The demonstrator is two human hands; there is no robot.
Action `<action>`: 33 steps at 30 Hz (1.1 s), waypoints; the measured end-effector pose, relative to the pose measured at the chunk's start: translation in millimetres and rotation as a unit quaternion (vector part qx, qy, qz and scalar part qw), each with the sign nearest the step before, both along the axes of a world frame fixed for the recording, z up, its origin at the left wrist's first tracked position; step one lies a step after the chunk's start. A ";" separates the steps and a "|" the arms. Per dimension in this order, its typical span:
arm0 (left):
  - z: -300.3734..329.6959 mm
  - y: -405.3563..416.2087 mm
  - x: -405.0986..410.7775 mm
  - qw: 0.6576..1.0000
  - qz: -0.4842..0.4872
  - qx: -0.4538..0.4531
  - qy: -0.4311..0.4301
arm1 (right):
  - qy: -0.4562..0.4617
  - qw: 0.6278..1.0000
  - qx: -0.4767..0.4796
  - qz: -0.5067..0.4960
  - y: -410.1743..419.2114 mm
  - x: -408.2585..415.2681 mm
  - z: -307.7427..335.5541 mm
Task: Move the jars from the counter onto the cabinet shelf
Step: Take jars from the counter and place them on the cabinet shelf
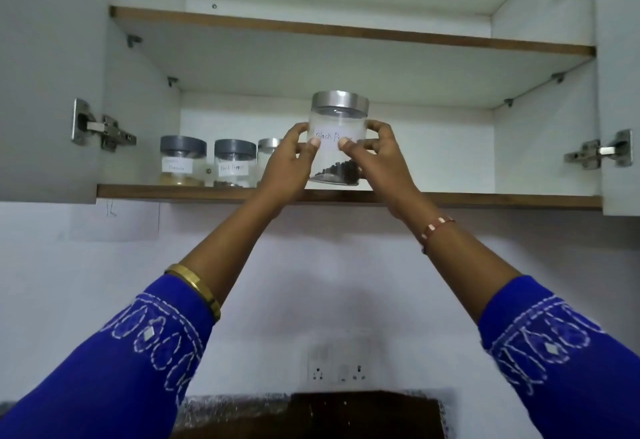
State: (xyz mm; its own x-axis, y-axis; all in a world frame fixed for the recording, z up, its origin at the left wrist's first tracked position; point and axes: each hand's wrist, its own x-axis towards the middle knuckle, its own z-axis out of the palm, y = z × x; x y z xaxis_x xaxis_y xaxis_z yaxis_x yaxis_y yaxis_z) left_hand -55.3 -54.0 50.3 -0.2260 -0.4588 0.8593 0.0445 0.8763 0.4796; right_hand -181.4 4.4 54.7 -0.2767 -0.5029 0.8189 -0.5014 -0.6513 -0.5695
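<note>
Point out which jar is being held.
The silver-lidded jar with peppercorns, gripped between left hand and right hand; the other three jars stand untouched on the shelf.

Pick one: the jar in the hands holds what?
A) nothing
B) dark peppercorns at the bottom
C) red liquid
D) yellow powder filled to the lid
B: the held jar, gripped by the left hand and right hand, shows a small dark heap at its base under a label starting "Black P".

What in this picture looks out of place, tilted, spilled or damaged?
Nothing stands out. Both hands, left and right, grip the black pepper jar upright at the lower shelf, lid on. Three jars stand upright in a row at the shelf's left, lids on, nothing spilled.
</note>
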 end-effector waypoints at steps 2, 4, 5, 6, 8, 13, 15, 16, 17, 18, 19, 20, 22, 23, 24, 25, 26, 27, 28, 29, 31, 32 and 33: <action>7.6 -15.1 -0.4 1.000 0.000 0.016 -0.023 | 0.013 1.000 0.008 -0.011 -15.6 -1.6 5.6; 12.0 -30.9 -1.1 0.998 0.016 0.031 -0.047 | 0.021 0.999 0.029 -0.020 -32.3 -5.1 6.6; 13.2 -37.8 -1.4 0.997 0.029 0.034 -0.059 | 0.028 0.999 0.040 -0.024 -39.7 -6.4 6.4; 14.3 -43.8 -1.4 0.996 0.044 0.034 -0.071 | 0.038 0.998 0.047 -0.028 -46.5 -7.5 6.4; 15.6 -54.1 -1.5 0.993 0.068 0.034 -0.086 | 0.060 0.996 0.053 -0.039 -58.5 -9.9 8.1; 19.1 -77.1 -6.7 0.985 0.111 0.053 -0.119 | 0.083 0.989 0.106 -0.059 -85.8 -19.0 14.6; 21.7 -83.9 -9.9 0.976 0.143 0.041 -0.160 | 0.084 0.985 0.130 -0.070 -95.0 -24.8 17.7; 22.9 -86.5 -12.1 0.971 0.157 0.037 -0.178 | 0.082 0.984 0.140 -0.073 -98.6 -27.9 20.1; 24.1 -89.4 -14.6 0.967 0.168 0.033 -0.190 | 0.077 0.983 0.151 -0.074 -101.7 -30.9 22.8; 25.1 -91.1 -17.1 0.963 0.179 0.035 -0.197 | 0.072 0.981 0.163 -0.075 -104.6 -32.9 25.3; 26.6 -93.9 -20.1 0.960 0.189 0.037 -0.201 | 0.067 0.979 0.174 -0.081 -108.4 -34.0 27.7; 27.9 -95.9 -23.0 0.956 0.201 0.041 -0.211 | 0.069 0.976 0.182 -0.096 -112.6 -34.3 29.9; 30.9 -99.9 -28.3 0.939 0.232 0.047 -0.249 | 0.089 0.965 0.200 -0.143 -121.6 -32.8 33.5; 32.6 -101.9 -30.3 0.931 0.243 0.047 -0.270 | 0.097 0.960 0.207 -0.162 -125.4 -32.0 34.2; 34.4 -103.9 -31.6 0.923 0.250 0.047 -0.289 | 0.104 0.954 0.219 -0.174 -128.6 -31.4 34.9; 36.2 -106.4 -33.0 0.915 0.255 0.045 -0.308 | 0.113 0.949 0.231 -0.183 -132.1 -31.5 35.8; 37.6 -108.6 -33.7 0.907 0.258 0.043 -0.330 | 0.127 0.943 0.240 -0.192 -135.5 -32.3 37.2; 39.4 -112.3 -34.6 0.898 0.266 0.041 -0.347 | 0.145 0.934 0.255 -0.203 -137.2 -32.7 38.6; 40.9 -114.6 -35.3 0.888 0.275 0.044 -0.366 | 0.165 0.924 0.271 -0.214 -136.9 -32.6 40.1; 41.9 -117.5 -36.0 0.880 0.283 0.045 -0.379 | 0.184 0.914 0.288 -0.220 -136.8 -32.5 42.0; 43.7 -120.0 -37.6 0.865 0.297 0.043 -0.402 | 0.213 0.895 0.321 -0.224 -136.4 -33.9 45.1; 44.7 -120.3 -38.0 0.858 0.300 0.039 -0.415 | 0.225 0.889 0.331 -0.225 -135.2 -34.2 45.9; 45.7 -122.4 -38.7 0.854 0.304 0.035 -0.421 | 0.241 0.880 0.339 -0.229 -133.6 -34.7 46.4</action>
